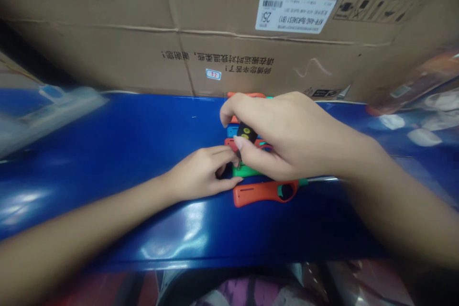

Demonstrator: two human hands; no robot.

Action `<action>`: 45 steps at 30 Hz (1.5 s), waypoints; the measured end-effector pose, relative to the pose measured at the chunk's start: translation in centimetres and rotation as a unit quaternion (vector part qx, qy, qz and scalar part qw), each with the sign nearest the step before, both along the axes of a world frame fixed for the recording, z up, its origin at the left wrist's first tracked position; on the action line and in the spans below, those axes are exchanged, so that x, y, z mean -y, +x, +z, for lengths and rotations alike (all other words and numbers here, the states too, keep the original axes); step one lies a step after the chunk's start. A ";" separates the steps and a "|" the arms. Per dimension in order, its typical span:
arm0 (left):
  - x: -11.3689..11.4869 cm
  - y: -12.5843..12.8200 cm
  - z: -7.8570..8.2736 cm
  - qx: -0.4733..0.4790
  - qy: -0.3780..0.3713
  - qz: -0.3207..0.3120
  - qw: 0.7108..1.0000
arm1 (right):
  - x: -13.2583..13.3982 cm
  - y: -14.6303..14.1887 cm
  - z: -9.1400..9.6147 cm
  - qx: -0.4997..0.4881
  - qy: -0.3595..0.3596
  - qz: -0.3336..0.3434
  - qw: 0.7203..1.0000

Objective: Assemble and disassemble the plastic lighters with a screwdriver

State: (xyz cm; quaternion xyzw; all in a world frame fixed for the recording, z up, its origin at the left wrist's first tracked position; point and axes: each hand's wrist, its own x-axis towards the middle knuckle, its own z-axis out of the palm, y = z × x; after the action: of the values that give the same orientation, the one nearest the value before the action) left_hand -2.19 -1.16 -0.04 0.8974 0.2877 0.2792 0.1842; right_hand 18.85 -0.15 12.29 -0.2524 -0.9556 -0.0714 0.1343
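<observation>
Several long-necked gas lighters lie in a column on the blue table, handles pointing left. My right hand (pixel 287 134) is closed over them around a small black tool (pixel 247 131) with yellow round marks; its exact kind I cannot make out. The tool's lower tip reaches toward the green lighter (pixel 247 169). My left hand (pixel 204 172) grips the handle end of that green lighter, fingers above and thumb below. Above it are a red lighter (pixel 231 142) and a blue lighter (pixel 232 131), partly covered by my right hand. Nearest me lies an orange lighter (pixel 256 194) with a black trigger.
A big cardboard box (pixel 136 57) with printed text and a white label (pixel 296 13) stands along the back of the blue table (pixel 143 129). A whitish object (pixel 75 107) is at the left. Plastic-wrapped items (pixel 426 122) lie at the right.
</observation>
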 end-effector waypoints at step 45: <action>0.0 0.0 0.1 -0.002 -0.004 -0.003 1.000 | 0.1 0.4 0.2 -0.014 -0.081 0.013 0.997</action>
State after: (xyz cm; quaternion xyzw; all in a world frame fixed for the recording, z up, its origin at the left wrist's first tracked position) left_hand -2.23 -1.18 0.10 0.8982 0.2864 0.2754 0.1880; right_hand 19.24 -0.20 12.53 -0.2514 -0.9593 0.0112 0.1279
